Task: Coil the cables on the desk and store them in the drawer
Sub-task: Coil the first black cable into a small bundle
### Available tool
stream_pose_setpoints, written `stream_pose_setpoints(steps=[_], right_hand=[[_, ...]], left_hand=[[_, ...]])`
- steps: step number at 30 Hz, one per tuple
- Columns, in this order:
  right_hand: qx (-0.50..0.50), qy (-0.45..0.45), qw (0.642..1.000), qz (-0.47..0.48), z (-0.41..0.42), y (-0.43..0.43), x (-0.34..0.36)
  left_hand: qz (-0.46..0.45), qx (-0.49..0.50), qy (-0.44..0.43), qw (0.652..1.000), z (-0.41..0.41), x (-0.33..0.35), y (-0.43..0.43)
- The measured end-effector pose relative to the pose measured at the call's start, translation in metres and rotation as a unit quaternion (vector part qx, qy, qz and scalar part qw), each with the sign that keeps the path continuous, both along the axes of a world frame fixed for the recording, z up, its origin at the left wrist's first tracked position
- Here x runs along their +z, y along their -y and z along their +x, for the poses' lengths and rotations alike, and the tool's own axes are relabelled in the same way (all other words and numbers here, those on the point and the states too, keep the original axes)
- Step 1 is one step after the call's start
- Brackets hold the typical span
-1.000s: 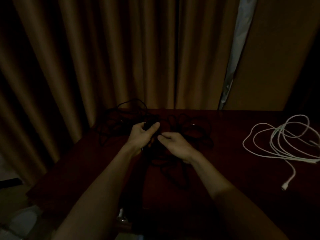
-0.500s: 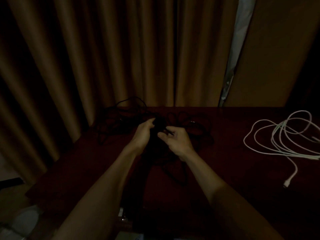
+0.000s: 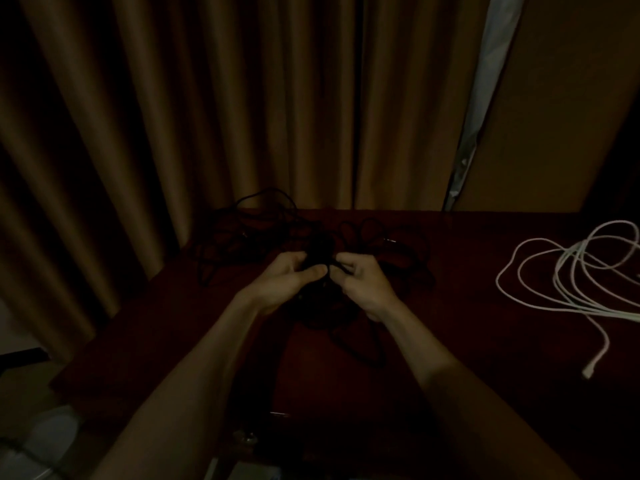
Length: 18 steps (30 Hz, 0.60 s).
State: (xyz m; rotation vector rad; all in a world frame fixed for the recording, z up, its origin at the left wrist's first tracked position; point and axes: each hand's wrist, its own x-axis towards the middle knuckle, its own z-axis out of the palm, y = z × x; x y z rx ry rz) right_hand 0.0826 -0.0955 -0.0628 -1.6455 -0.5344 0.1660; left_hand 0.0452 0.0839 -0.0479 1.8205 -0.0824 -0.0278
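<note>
Although the head view was very dim, it showed both hands meeting over the middle of the desk (image 3: 467, 341), toward its far edge. The left hand (image 3: 284, 282) had its fingers curled round a bunched part of the black cable (image 3: 320, 249), with the thumb laid across the front. The right hand (image 3: 363, 284), just beside it, pinched a strand of the same cable between thumb and bent fingers. Loose black loops spread over the desk's far-left part, reaching its left edge. The white cable (image 3: 559, 268) lay in loose, uncoiled loops on the desk's right side, well apart from the hands, its plug end toward the near edge. A brown curtain (image 3: 207, 116) hung behind the desk.
</note>
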Motion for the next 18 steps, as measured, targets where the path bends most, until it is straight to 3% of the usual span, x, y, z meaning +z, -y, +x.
stream_pose_setpoints(steps=[5,10,14,16,18], right_hand=[[0.013,-0.034,0.999,-0.006,0.008,-0.009,0.0],[0.046,-0.113,0.992,0.029,0.013,-0.015,-0.013],[-0.019,-0.051,0.997,0.046,0.019,-0.035,-0.033],[-0.074,-0.013,0.996,0.053,0.023,-0.042,-0.038],[-0.074,0.02,0.996,0.037,0.029,-0.044,-0.038]], left_hand=[[0.03,0.074,0.099,0.992,0.012,-0.023,0.009],[0.11,0.149,0.2,0.962,0.022,-0.049,0.008],[0.218,0.203,0.262,0.918,0.033,-0.067,0.005],[0.187,0.21,0.274,0.92,0.035,-0.071,0.009],[0.071,0.193,0.242,0.948,0.035,-0.067,0.006]])
